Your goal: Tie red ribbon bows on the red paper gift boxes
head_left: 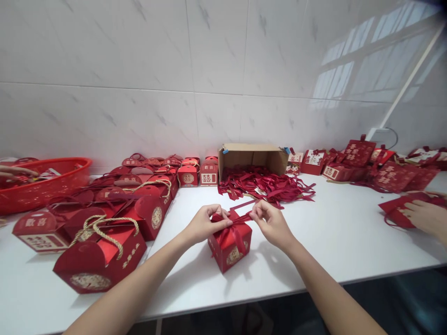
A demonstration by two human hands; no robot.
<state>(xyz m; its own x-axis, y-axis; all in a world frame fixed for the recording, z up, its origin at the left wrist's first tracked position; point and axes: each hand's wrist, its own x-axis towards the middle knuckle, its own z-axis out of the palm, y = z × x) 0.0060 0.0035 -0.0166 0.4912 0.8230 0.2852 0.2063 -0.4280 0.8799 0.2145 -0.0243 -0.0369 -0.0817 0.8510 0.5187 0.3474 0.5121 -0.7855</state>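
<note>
Right in front of me, near the edge of the white table (pixel 188 195), sits a small glossy red cardboard box (pixel 223 251), closed at the top. My left hand (pixel 211 223) pinches the shiny red ribbon (pixel 239 239) over its lid between thumb and fingers, and my right hand (pixel 268 218) pinches another part of it just beside. I judge the bow to be partly made: the ribbon is gathered on top, but tightening and evening it seem left. The box's round gold emblem is too small to read.

To my left stands a larger red box with curved flaps (pixel 104 265), its gold twisted cord (pixel 91 225) already on; gold characters mark its side, too slanted for me to read. Beyond it, rows of packed red boxes (pixel 143 216) look finished, or nearly so. A small red-and-cream box (pixel 38 235) among them reads 歡喜.

To my right, a co-worker's hand (pixel 424 214) is on a flat dark red packet (pixel 393 211). Farther back, a brown carton on its side (pixel 251 148) spills a heap of loose red ribbons (pixel 265 184), so plenty of material remains. Near the wall, another small box (pixel 208 177) shows 歡喜 above a large 囍
</note>
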